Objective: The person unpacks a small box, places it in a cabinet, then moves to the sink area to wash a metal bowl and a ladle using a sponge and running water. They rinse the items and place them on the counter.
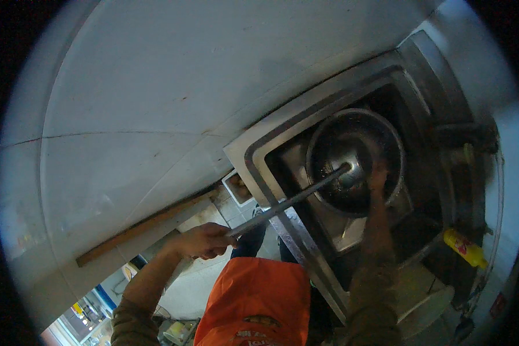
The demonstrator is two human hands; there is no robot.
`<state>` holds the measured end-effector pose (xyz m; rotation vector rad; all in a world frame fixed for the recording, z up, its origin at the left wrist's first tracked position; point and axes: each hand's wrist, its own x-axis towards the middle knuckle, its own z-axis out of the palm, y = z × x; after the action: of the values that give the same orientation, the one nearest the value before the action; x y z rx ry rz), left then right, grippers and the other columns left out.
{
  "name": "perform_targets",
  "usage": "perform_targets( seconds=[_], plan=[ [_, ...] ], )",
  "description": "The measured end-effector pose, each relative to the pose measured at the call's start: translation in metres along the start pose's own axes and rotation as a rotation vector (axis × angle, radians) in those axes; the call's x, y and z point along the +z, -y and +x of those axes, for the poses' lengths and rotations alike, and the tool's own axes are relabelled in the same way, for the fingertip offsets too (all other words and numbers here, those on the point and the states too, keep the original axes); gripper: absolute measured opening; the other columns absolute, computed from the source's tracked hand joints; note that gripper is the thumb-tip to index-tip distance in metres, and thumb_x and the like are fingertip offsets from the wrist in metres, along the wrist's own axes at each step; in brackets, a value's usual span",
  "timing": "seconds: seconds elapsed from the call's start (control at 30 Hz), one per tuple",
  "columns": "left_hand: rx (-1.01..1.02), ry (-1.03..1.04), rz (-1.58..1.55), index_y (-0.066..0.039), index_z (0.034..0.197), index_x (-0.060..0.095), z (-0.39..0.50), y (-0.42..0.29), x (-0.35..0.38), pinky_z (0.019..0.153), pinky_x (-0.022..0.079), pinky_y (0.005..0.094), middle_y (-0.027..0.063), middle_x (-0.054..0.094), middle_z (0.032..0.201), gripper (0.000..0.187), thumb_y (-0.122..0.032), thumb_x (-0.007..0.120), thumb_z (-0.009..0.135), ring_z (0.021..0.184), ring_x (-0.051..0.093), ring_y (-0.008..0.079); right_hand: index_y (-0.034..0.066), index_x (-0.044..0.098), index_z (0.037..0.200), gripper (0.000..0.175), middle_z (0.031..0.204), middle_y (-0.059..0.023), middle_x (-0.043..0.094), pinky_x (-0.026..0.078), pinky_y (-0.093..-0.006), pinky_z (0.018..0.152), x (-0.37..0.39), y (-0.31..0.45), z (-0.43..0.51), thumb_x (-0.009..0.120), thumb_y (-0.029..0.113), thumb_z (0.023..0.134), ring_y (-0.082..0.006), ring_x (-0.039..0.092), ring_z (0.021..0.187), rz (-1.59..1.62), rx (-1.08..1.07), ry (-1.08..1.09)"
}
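Note:
My left hand grips the end of a long-handled metal ladle. The handle slants up to the right, and its round head lies inside a round metal basin. Dark, wet-looking contents with small glints show in the basin. That basin stands inside a stainless steel sink. My right hand reaches over the basin's near rim and is inside it, just right of the ladle's head. Blur and shadow hide its fingers, so whether it holds anything is unclear.
A tiled wall runs along the sink's far side. Right of the sink lies a yellow bottle, near a pale tub and a thin hose or cable. A white-rimmed container sits low beside the sink's left corner.

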<state>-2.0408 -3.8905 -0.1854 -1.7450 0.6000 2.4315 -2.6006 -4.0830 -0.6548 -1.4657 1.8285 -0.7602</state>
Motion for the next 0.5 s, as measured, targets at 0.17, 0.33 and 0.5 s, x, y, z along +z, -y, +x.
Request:
perform_targets(
  seconds=[0.17,0.33,0.5],
  plan=[
    [0.015,0.072,-0.216,-0.003,0.113,0.069,0.008,-0.001,-0.007,0.042,0.027,0.0216,-0.0026,0.047,0.069,0.03,-0.031,0.06,0.106,0.052,0.037,0.0035,0.0044,0.057,0.134,0.033,0.146,-0.0138,0.059,0.048,-0.0386,0.107,-0.003,0.102,-0.035,0.054,0.023,0.108,-0.0293,0.058,0.128,0.707,0.466,0.037],
    [0.17,0.13,-0.013,-0.004,0.115,0.068,0.013,0.008,-0.011,0.042,0.027,0.0218,-0.0017,0.048,0.071,0.029,-0.03,0.06,0.106,0.053,0.038,0.0038,0.0029,0.057,0.125,0.025,0.149,-0.0155,0.056,0.046,-0.0425,0.111,-0.029,0.231,-0.084,0.063,0.01,0.102,-0.038,0.054,0.135,0.363,-0.229,0.08],
    [0.002,0.096,-0.083,-0.006,0.116,0.068,0.011,0.002,-0.014,0.044,0.03,0.0225,-0.001,0.049,0.074,0.027,-0.03,0.062,0.105,0.055,0.04,0.0047,0.0082,0.058,0.14,0.035,0.156,-0.0162,0.051,0.044,-0.0421,0.113,-0.001,0.261,-0.016,0.06,0.018,0.106,-0.03,0.052,0.139,-0.144,-0.596,0.163]
  ],
)
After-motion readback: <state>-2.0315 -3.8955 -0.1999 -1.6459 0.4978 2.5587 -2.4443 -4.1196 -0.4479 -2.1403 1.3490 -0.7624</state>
